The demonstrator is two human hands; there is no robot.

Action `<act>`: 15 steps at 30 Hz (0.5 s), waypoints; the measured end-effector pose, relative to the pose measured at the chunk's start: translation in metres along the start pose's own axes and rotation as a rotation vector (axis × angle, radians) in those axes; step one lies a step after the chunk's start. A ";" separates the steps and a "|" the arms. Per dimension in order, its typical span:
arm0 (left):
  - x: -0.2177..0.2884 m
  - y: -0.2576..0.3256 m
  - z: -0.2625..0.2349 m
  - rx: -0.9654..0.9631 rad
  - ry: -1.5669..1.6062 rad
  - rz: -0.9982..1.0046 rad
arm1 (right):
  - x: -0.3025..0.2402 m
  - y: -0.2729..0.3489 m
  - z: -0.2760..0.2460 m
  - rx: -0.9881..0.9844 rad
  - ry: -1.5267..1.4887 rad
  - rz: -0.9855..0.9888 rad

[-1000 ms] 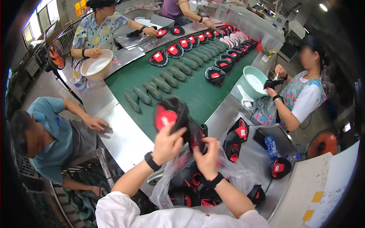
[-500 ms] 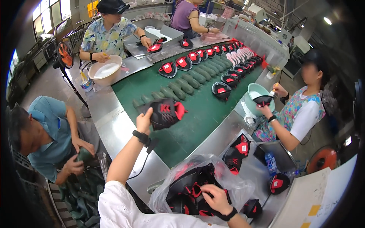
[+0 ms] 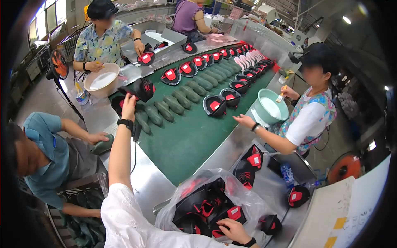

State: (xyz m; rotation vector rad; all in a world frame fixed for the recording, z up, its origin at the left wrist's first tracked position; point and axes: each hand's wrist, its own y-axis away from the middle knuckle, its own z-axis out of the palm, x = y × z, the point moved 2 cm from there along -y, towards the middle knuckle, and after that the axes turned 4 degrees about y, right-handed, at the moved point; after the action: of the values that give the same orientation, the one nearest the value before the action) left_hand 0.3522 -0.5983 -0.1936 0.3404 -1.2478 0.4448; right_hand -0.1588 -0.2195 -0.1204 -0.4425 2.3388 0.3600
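At the left end of the green belt [image 3: 186, 144], my left hand [image 3: 129, 106] pinches a black shoe upper [image 3: 142, 89] with red lining, above the belt's corner and near the row of green shoe lasts [image 3: 173, 104]. A second black piece [image 3: 117, 104] shows right beside it; I cannot tell whether it shares my pinch. On the belt's near side, my right hand [image 3: 235, 231] is at a clear plastic bag [image 3: 252, 196] of more uppers [image 3: 206, 207], fingers loosely curled; I cannot tell whether they grip anything. To do this well, I judge, I should keep a firm edge between thumb and fingers so the upper is not crushed, and keep my wrist's black cord [image 3: 135, 153] from snagging the nearest lasts on the belt.
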 end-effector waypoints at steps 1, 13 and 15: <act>-0.008 0.008 0.009 -0.085 0.019 -0.029 | 0.000 -0.001 0.000 -0.003 0.018 -0.016; 0.086 0.358 0.142 -1.429 -0.497 0.260 | 0.041 0.025 0.004 -0.262 0.623 0.108; 0.084 0.427 0.128 -1.787 -0.458 0.303 | 0.039 0.032 0.012 -0.438 0.523 0.141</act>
State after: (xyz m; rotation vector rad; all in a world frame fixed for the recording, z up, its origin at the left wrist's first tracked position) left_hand 0.0541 -0.2783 -0.0734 -1.3338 -1.6723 -0.6239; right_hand -0.1911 -0.1942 -0.1520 -0.6402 2.8061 0.9296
